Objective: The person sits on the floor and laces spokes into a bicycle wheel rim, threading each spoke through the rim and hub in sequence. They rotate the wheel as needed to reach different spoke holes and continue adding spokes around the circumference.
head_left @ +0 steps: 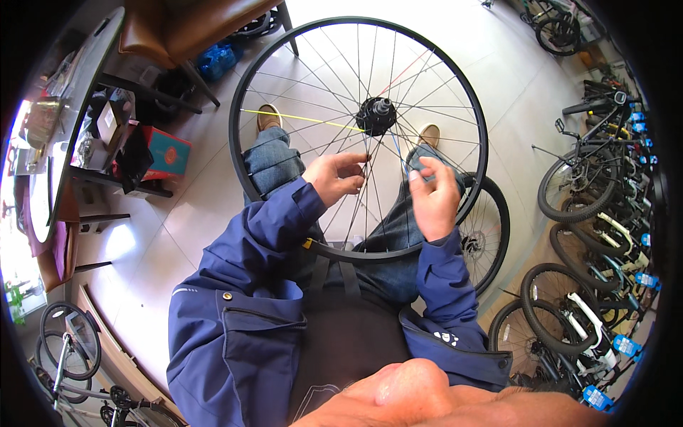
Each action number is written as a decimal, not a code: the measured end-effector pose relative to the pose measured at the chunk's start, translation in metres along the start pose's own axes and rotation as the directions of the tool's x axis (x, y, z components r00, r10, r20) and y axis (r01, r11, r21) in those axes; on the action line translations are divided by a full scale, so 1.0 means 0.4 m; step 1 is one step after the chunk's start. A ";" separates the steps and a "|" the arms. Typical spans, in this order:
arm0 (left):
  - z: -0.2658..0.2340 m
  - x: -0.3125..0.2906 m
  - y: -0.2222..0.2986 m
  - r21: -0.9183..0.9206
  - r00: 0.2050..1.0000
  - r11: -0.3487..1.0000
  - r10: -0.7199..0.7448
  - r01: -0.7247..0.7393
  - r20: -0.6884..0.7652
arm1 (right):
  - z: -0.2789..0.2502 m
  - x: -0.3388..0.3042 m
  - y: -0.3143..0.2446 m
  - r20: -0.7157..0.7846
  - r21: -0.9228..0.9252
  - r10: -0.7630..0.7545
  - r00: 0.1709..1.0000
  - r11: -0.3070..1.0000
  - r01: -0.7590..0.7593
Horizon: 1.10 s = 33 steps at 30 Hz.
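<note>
A bare bicycle wheel with a black rim (483, 135) lies across my lap, without a tyre. Thin dark spokes run from its black hub (376, 117); one is a yellow spoke (306, 119) and one a red spoke (407, 70). Left of the lower spokes is my left hand (336, 178), its index finger reaching to them and its thumb apart below. On the right, my right hand (434, 196) is raised over the wheel with thumb and index finger drawn together; anything between them is too small to make out.
Another wheel with a tyre (502, 235) stands by my right leg. Bicycles (580, 178) line the right side, and more bicycles (67, 349) stand at lower left. A brown chair (178, 32), a table (89, 60) and a red box (167, 153) are at upper left.
</note>
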State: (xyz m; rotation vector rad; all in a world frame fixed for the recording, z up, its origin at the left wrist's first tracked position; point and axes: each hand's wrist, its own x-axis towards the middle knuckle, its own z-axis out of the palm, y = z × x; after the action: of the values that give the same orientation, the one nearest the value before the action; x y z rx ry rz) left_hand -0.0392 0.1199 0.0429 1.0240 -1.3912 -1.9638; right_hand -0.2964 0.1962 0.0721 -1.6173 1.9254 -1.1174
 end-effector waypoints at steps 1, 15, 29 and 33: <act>0.001 0.001 -0.002 -0.013 1.000 1.000 -0.002 0.002 0.000 | -0.018 0.011 -0.006 -0.016 -0.004 -0.003 1.000 1.000 0.003; 0.011 0.000 -0.017 0.220 0.984 0.967 0.150 -0.127 -0.092 | 0.067 0.086 -0.061 0.800 0.074 0.086 0.593 0.968 -0.240; 0.017 0.002 -0.025 0.399 0.946 0.884 0.307 -0.243 -0.105 | 0.101 0.067 -0.044 0.826 0.162 0.174 0.535 0.837 -0.522; 0.018 0.003 -0.022 0.285 0.985 0.952 0.146 -0.114 -0.096 | 0.093 0.055 -0.040 0.789 0.119 0.183 0.587 0.891 -0.438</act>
State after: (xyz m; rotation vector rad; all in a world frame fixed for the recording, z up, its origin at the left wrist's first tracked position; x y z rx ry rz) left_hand -0.0456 0.1260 0.0356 1.1197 -1.6569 -1.6175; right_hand -0.2650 0.1629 0.0661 -1.2024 1.2966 -0.4111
